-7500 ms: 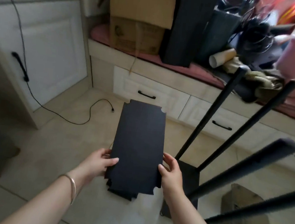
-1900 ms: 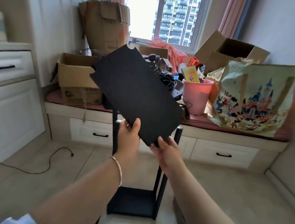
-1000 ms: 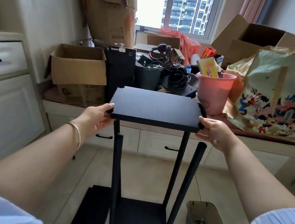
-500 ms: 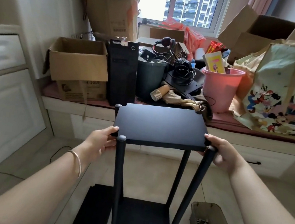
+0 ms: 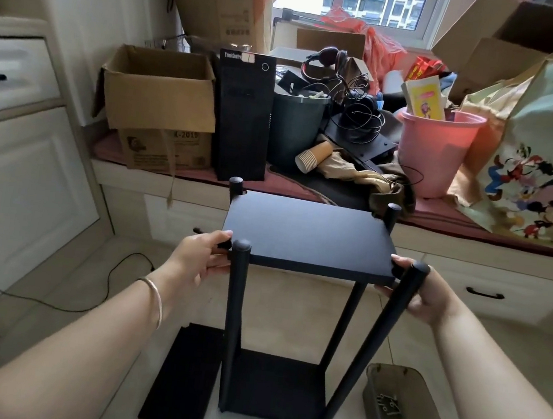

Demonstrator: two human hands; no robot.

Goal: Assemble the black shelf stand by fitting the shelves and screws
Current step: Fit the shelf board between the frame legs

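Left hand (image 5: 198, 259) and right hand (image 5: 427, 295) each grip a short edge of the black shelf (image 5: 306, 235), held level between the four post tops of the stand (image 5: 232, 325). Screw box (image 5: 393, 408) on floor right of stand; spare panels (image 5: 183, 378) left.

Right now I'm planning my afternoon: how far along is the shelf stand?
Done: the bottom shelf sits between four upright poles. In hand: the left hand and right hand hold a second shelf near the pole tops. Left: spare shelves on the floor, screws in their tray.
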